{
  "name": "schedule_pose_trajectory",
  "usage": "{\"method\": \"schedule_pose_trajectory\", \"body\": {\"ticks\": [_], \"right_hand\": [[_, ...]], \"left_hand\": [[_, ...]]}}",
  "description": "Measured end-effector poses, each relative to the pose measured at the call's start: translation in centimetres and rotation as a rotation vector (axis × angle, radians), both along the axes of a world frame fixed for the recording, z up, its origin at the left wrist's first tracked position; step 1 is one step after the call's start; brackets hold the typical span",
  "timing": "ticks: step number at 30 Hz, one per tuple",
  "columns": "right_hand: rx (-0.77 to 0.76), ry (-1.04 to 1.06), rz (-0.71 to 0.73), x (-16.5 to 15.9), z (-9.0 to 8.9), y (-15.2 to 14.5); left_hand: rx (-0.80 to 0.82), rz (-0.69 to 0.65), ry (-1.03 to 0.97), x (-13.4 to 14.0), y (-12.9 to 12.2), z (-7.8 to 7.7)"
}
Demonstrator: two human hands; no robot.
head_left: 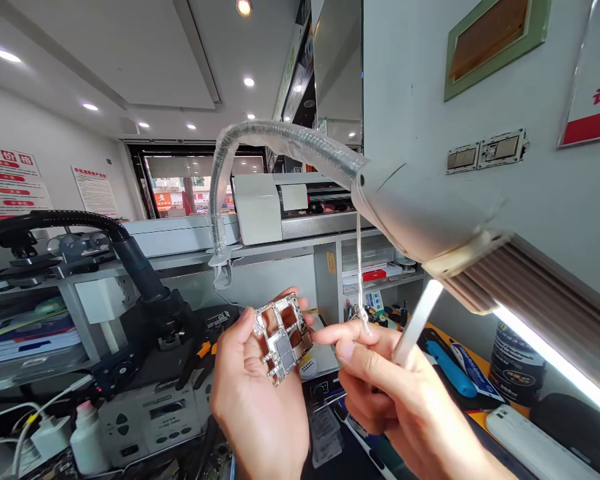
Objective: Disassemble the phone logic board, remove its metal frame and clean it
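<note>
My left hand [260,393] is closed around the edges of a small phone circuit board [283,337], held up tilted, with cut-out openings and a dark square chip. My right hand [385,380] is beside it. Its index finger stretches toward the board's right edge; I cannot tell if it touches. The other fingers are curled, and a pale, flat, stick-like tool [417,323] sticks up from between thumb and hand. Its lower end is hidden by the hand. A white cord [359,273] hangs down just behind my right fingers.
A lamp head [535,300] on a plastic-wrapped gooseneck [285,137] hangs close over my right hand. A black microscope arm [145,273] and a grey control box [155,417] stand left. At right lie a blue-handled tool [450,368], a dark can [517,363] and a white phone-like slab [535,443].
</note>
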State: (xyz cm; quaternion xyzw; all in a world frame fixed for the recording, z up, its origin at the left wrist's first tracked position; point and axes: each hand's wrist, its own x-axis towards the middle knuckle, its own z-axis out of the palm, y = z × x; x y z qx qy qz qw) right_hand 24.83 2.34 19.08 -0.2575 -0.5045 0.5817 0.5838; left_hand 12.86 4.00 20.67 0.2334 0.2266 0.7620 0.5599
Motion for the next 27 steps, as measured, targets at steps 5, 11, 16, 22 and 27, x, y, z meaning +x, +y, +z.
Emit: {"method": "schedule_pose_trajectory", "body": {"ticks": [5,11,16,22,27], "right_hand": [[-0.169,0.176,0.197,0.4,0.3,0.6],[-0.175,0.19,0.287,0.5,0.3,1.0],[-0.154,0.044,0.239,0.3,0.3,0.5],[-0.287,0.077,0.348,-0.7,-0.7,1.7],[-0.204,-0.036,0.333,-1.6,-3.1,2.7]], "left_hand": [[0.042,0.064,0.007,-0.1,-0.1,0.2],[0.109,0.093,0.068,-0.7,0.2,-0.5],[0.008,-0.002,0.015,-1.4,0.5,0.6],[-0.168,-0.153,0.046,-4.6,0.6,-4.2],[-0.357,-0.262,0.086,-7.9,-1.9,-10.0]]}}
